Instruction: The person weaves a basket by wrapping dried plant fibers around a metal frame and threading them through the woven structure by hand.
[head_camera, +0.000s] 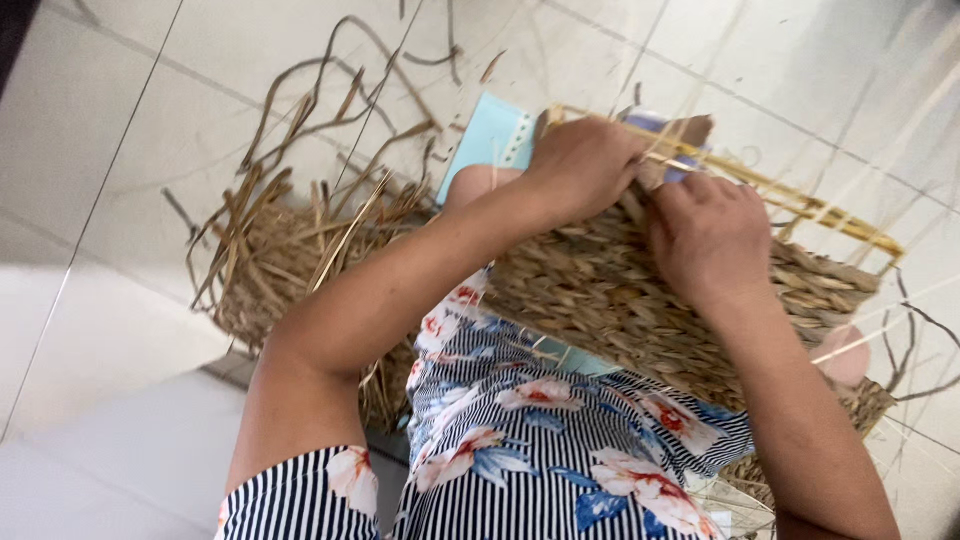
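Left hand (585, 165): clamped on basket (620, 300) rim.
Right hand (710, 235): clamped on same rim.
Surroundings: loose straw (290, 240) on floor (120, 150).

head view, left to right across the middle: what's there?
loose dried grass pile → light blue sheet → left hand → right hand → woven mat's far right edge
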